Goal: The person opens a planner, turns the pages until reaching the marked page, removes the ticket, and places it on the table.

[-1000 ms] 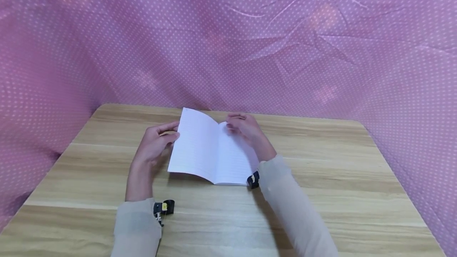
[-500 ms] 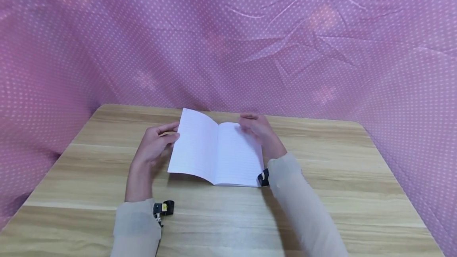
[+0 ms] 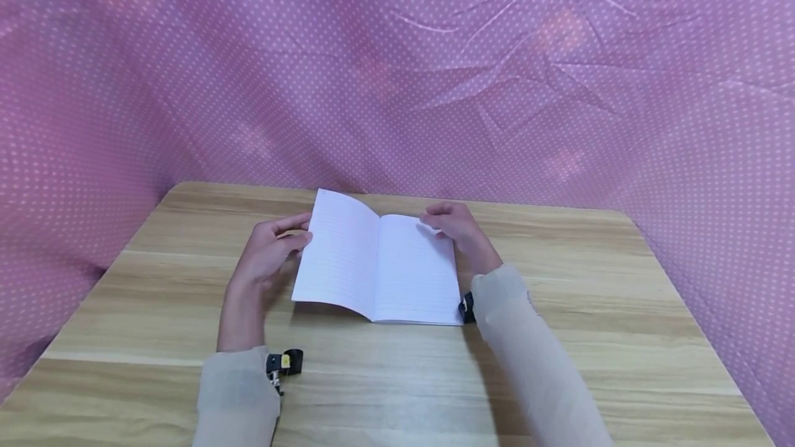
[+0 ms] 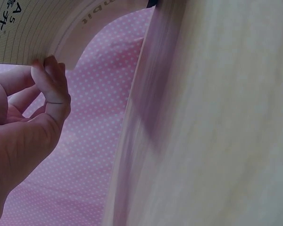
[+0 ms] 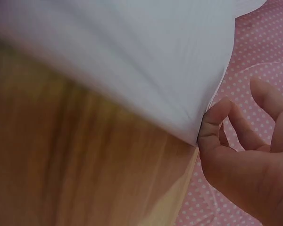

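A notebook [image 3: 415,274] is on the table [image 3: 559,336], open, a little to the far side from the person. Its left page [image 3: 338,254] is raised from the table and bends in a curve; its right page lies almost flat. Both show thin lines.

The left hand [image 3: 263,254] pinches the outer edge of the raised side, with the thumb and the fingers together on it. In the left wrist view, the beige cover [image 4: 35,30] is seen from outside, with dark letters, "A5" among them, and the fingertips are at its edge.

The right hand [image 3: 456,226] is at the far right corner of the notebook. Its curled fingers touch this corner; one cannot tell if they are clamped on it.

Both arms wear beige sleeves [image 3: 239,395], and a black device [image 3: 292,361] is at each wrist. A pink cloth [image 3: 397,88] with white dots hangs behind the table and at both sides.
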`<action>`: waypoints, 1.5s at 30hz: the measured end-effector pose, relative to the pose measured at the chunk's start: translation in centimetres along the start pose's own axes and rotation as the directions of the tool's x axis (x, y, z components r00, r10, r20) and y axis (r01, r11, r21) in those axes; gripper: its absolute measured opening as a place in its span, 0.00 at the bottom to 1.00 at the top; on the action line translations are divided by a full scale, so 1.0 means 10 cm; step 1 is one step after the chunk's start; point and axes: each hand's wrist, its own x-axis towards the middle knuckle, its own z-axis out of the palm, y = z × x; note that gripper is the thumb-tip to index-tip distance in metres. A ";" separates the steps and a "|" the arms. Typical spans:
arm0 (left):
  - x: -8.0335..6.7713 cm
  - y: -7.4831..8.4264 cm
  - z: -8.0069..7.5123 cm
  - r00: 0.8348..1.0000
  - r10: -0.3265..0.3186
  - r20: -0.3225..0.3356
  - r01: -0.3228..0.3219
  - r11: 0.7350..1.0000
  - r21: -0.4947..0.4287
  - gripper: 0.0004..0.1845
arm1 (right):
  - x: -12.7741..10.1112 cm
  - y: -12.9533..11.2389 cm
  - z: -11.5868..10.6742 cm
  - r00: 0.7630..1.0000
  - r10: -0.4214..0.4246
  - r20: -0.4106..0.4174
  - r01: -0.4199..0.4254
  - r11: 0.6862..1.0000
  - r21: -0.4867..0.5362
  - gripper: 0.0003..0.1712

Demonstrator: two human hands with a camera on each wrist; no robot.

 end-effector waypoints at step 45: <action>-0.03 0.01 0.02 1.000 -0.010 -0.003 0.010 1.000 0.005 0.24 | -0.05 0.04 -0.13 0.973 -0.229 0.024 0.208 0.831 -0.516 0.26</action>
